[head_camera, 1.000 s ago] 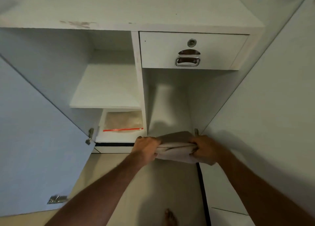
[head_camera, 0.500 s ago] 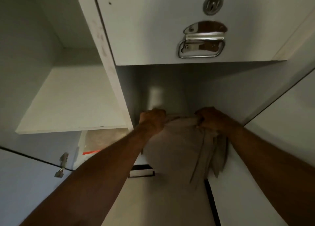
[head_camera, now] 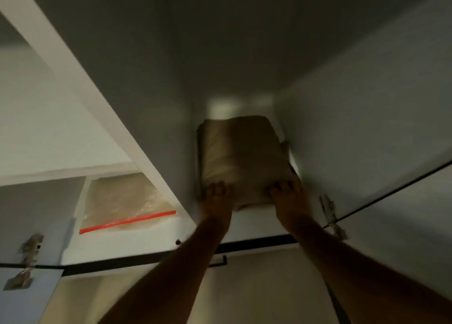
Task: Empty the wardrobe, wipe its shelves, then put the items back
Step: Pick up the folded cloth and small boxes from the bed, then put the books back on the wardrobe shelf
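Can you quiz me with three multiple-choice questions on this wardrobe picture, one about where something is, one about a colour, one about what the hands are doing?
1. Where does the folded beige cloth lie?
A. On the floor of the right-hand wardrobe compartment
B. On the upper left shelf
C. On the room floor outside the wardrobe

2. What colour is the seal strip on the plastic zip bag in the lower left compartment?
A. Blue
B. Orange-red
C. Green

3. What are the left hand and right hand doing?
A. Hanging free of the cloth
B. Both resting on the near edge of the cloth
C. Pulling a drawer handle

Answers:
1. A, the cloth sits flat inside the right compartment, between its side walls.
2. B, an orange-red strip runs along the bag's near edge.
3. B, the fingers of each hand lie over the cloth's front edge.
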`<state>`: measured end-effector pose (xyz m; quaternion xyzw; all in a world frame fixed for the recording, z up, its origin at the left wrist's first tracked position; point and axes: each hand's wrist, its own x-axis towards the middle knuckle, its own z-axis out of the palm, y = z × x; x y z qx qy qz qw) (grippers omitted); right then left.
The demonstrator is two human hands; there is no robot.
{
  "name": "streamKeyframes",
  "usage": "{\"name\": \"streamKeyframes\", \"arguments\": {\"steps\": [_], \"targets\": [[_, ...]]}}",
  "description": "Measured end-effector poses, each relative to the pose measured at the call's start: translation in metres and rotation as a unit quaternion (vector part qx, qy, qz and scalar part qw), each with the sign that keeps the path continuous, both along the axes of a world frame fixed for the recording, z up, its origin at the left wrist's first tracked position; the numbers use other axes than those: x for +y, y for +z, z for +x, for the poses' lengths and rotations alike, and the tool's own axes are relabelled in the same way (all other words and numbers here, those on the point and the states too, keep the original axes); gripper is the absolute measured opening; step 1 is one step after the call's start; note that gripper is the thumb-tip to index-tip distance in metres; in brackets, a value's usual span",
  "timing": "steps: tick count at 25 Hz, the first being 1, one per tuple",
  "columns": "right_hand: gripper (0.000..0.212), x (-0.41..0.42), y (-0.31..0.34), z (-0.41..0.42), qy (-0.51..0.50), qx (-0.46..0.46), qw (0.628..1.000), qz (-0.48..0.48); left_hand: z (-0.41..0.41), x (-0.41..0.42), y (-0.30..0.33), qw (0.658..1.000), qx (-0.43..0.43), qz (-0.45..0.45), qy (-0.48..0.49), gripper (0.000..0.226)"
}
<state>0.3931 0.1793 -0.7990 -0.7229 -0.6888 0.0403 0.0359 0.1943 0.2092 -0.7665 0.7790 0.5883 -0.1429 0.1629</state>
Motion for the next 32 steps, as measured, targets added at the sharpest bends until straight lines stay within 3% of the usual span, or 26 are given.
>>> {"name": "streamKeyframes", "arguments": {"steps": [3,5,9,12,15,16,18,21,23,26,32], "targets": [[0.085,-0.051,-0.069,-0.021,-0.047,0.065,0.988,-0.135,-0.008,-0.044,-0.075,0.998,-0.037,-0.036,0.044,0.084],[0.091,-0.048,-0.086,-0.029,-0.056,0.115,0.984,-0.124,-0.002,-0.046,-0.097,0.997,-0.05,-0.021,0.046,0.088],[0.092,0.003,-0.087,-0.019,-0.057,0.146,0.983,-0.098,0.005,0.006,-0.112,0.997,-0.067,0.025,0.033,0.089],[0.095,0.031,-0.079,-0.008,-0.053,0.097,0.976,-0.19,-0.002,0.042,-0.105,0.998,-0.048,-0.027,-0.008,0.091],[0.085,0.034,-0.045,-0.005,-0.06,0.129,0.957,-0.255,-0.01,0.036,-0.084,0.994,-0.066,-0.088,-0.01,0.095],[0.07,0.029,-0.026,-0.008,-0.066,0.114,0.969,-0.21,-0.011,0.026,-0.068,0.991,-0.104,-0.083,0.005,0.091],[0.034,0.008,0.014,-0.025,-0.062,0.084,0.994,-0.013,-0.011,-0.002,-0.035,0.975,-0.214,0.003,0.051,0.072],[0.01,-0.034,0.076,-0.064,0.004,0.158,0.978,0.138,-0.016,-0.051,0.036,0.91,-0.368,0.143,0.127,0.045],[0.017,-0.068,0.123,-0.088,0.027,0.214,0.965,0.149,-0.032,-0.091,0.09,0.877,-0.422,0.184,0.135,0.031],[0.03,-0.128,0.208,-0.128,0.067,0.302,0.949,0.06,-0.075,-0.164,0.184,0.848,-0.461,0.187,0.184,0.02],[0.002,-0.259,0.35,-0.223,0.291,0.366,0.884,0.012,-0.174,-0.361,0.333,0.825,-0.37,0.237,0.355,0.016]]}}
